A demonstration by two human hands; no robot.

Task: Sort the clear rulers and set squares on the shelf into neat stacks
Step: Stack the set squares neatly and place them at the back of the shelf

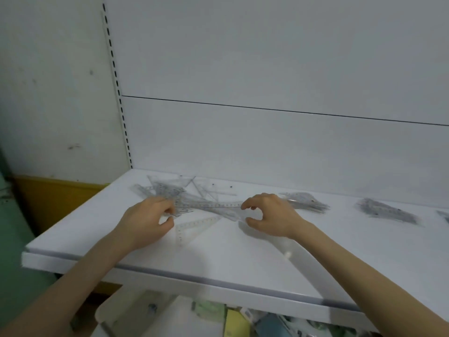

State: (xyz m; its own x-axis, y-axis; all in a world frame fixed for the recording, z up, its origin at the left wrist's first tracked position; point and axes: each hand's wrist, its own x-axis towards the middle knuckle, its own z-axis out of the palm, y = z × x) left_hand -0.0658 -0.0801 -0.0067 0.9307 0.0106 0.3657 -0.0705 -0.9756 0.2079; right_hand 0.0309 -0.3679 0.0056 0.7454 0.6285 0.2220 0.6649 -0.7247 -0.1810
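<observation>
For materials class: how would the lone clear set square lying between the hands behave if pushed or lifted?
The set square lies flat, so it probably slides on the smooth shelf rather than rolls. Thin clear plastic: likely light, fairly stiff, awkward to pinch.

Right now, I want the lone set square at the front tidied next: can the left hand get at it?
Probably yes. The set square lies flat on bare shelf just right of the left hand, in front of the pile, with nothing visibly on it.
</observation>
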